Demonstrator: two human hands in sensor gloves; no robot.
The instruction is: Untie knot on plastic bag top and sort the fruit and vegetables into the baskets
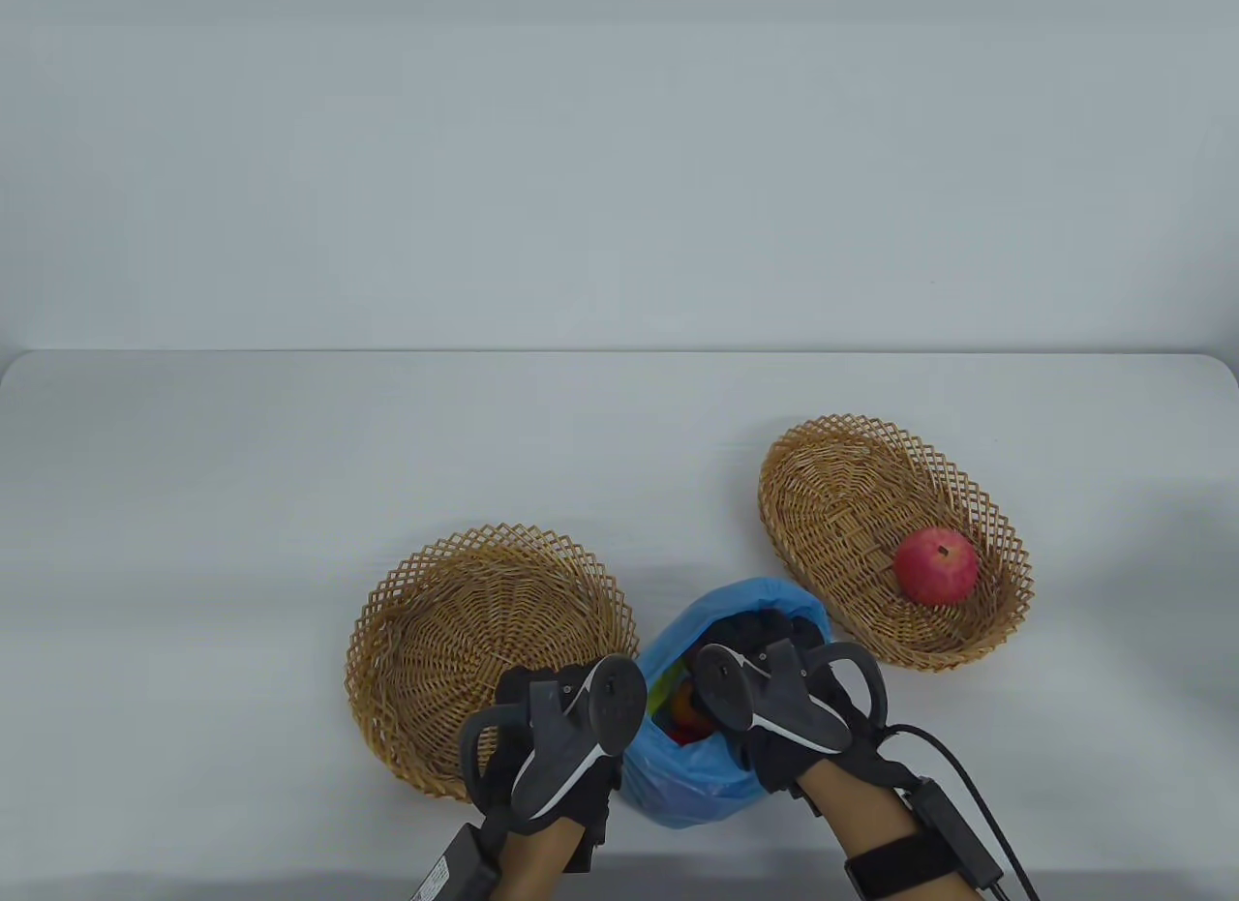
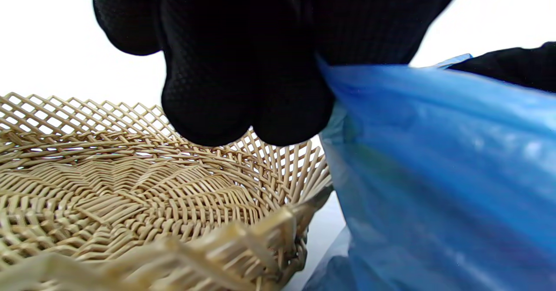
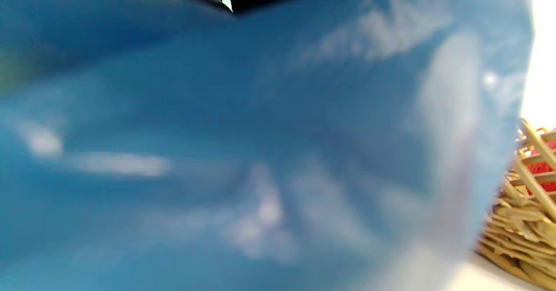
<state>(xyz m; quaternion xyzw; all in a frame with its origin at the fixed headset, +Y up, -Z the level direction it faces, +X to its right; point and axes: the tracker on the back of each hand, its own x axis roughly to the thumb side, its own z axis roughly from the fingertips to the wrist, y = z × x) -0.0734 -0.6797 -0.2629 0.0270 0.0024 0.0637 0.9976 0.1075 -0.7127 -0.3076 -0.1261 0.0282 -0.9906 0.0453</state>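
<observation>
two wicker baskets [image 1: 492,640] [image 1: 891,543], one blue bag [image 1: 692,790], one red apple [image 1: 935,565]

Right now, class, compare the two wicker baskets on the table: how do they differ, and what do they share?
The right basket holds a red apple; the left basket holds nothing visible. The left basket looks round, the right basket oval. The left hand overlaps the left basket's near rim; the right basket lies uncovered. Both are tan woven wicker with lattice rims.

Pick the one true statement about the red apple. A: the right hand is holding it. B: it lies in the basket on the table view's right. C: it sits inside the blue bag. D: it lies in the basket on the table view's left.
B: the red apple rests inside the right basket, while the left basket holds nothing visible and both hands are at the blue bag.
</observation>
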